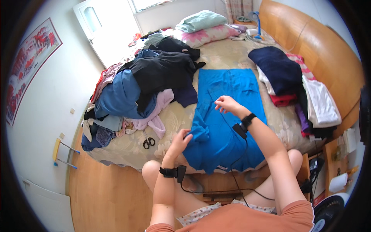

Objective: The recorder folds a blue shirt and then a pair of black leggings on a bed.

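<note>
A blue long garment (232, 139) lies spread flat on the bed in front of me, its far end straight and its near end over the bed's edge. On its left side, a bunched sleeve-like fold (200, 131) rests on top. My left hand (179, 142) is at that fold, thumb and forefinger against its edge; whether they pinch the cloth is unclear. Above the garment's middle, my right hand (228, 105) hovers with fingers loosely bent and nothing visible in them. Each wrist wears a black strap with a cabled box, and the right one's cable hangs across the cloth.
Left of the garment is a heap of clothes (162, 69), with black-handled scissors (149, 143) nearer me. Folded clothes (275, 71) are stacked at right by the wooden headboard (313, 40). Pillows (201, 21) and a blue desk lamp (256, 26) are at the far end.
</note>
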Available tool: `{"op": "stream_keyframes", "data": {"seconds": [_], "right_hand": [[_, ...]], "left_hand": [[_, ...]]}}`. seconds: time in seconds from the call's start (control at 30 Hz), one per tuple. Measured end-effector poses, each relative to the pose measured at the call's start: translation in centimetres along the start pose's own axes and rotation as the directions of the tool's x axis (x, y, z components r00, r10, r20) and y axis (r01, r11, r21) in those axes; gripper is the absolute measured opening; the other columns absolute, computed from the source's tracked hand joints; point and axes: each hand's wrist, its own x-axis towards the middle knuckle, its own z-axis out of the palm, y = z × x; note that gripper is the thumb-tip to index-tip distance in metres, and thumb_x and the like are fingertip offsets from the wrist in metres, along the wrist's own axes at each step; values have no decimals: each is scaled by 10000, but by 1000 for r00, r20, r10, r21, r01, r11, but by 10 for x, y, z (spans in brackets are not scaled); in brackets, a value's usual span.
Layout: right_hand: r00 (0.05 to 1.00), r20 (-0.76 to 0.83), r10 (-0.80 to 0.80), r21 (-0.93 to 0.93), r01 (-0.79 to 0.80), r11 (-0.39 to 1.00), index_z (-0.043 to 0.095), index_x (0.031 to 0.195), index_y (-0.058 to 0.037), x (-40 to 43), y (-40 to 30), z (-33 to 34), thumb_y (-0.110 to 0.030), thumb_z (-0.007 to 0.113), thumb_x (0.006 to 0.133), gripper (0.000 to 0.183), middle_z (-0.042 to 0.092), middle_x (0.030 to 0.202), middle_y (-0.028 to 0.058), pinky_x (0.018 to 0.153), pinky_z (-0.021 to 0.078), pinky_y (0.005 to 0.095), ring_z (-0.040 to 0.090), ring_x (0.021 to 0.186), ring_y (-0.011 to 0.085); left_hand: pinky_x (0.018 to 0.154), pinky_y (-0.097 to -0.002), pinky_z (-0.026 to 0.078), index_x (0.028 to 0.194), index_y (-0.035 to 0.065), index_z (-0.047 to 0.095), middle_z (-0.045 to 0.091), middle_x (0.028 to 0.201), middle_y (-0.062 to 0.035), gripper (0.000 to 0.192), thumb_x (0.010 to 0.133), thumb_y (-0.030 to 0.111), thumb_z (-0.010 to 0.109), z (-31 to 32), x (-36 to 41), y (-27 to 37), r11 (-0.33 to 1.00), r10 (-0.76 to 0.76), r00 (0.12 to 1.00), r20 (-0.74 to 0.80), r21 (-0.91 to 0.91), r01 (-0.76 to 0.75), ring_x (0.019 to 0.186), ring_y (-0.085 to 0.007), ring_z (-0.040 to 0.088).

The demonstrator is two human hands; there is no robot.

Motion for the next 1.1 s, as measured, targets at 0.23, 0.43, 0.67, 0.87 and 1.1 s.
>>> {"op": "stream_keyframes", "data": {"seconds": [0.23, 0.43, 0.67, 0.87, 1.1], "right_hand": [[970, -239, -38, -190, -9, 982, 652, 1048, 5, 88, 16, 43, -390, 677, 869, 434, 691, 862, 143, 614, 557, 354, 680, 729, 233], [874, -315, -369, -582, 130, 803, 665, 933, -2, 96, 35, 43, -291, 797, 735, 375, 690, 877, 184, 761, 525, 388, 675, 844, 307], [931, -188, -314, -189, 279, 942, 625, 945, -63, 30, -55, -48, -275, 648, 917, 215, 570, 723, -6, 480, 400, 229, 502, 557, 79], [811, -369, -454, -251, 383, 889, 586, 960, -44, 25, -102, -142, -216, 588, 960, 173, 592, 774, 24, 523, 468, 251, 568, 641, 106], [669, -464, -580, -431, 402, 808, 597, 1048, -8, 55, 7, -250, 9, 515, 789, 272, 670, 1002, 109, 789, 542, 328, 669, 903, 219]], "left_hand": [[806, -362, 507, 1119, -15, 611, 681, 1010, -193, 353, 900, 255, 673, -15, -19, 17, 959, -49, 997, 65, 282, 29, 936, -295, 650], [719, -388, 484, 1017, -3, 609, 643, 895, -201, 252, 883, 200, 677, -22, -18, 28, 933, 65, 978, 198, 336, -130, 820, -333, 621], [649, -307, 420, 913, -14, 507, 524, 755, -104, 250, 893, 167, 679, -10, -16, 39, 935, 290, 931, 220, 143, -325, 685, -169, 446], [635, -284, 399, 928, 13, 482, 471, 755, -34, 278, 917, 225, 660, 12, 10, 23, 981, 194, 963, 185, -64, -185, 705, -115, 421], [942, -427, 466, 1252, -27, 533, 602, 1201, -272, 553, 924, 410, 620, 52, 36, 5, 944, 91, 978, 187, 297, -144, 1143, -407, 567]]}}
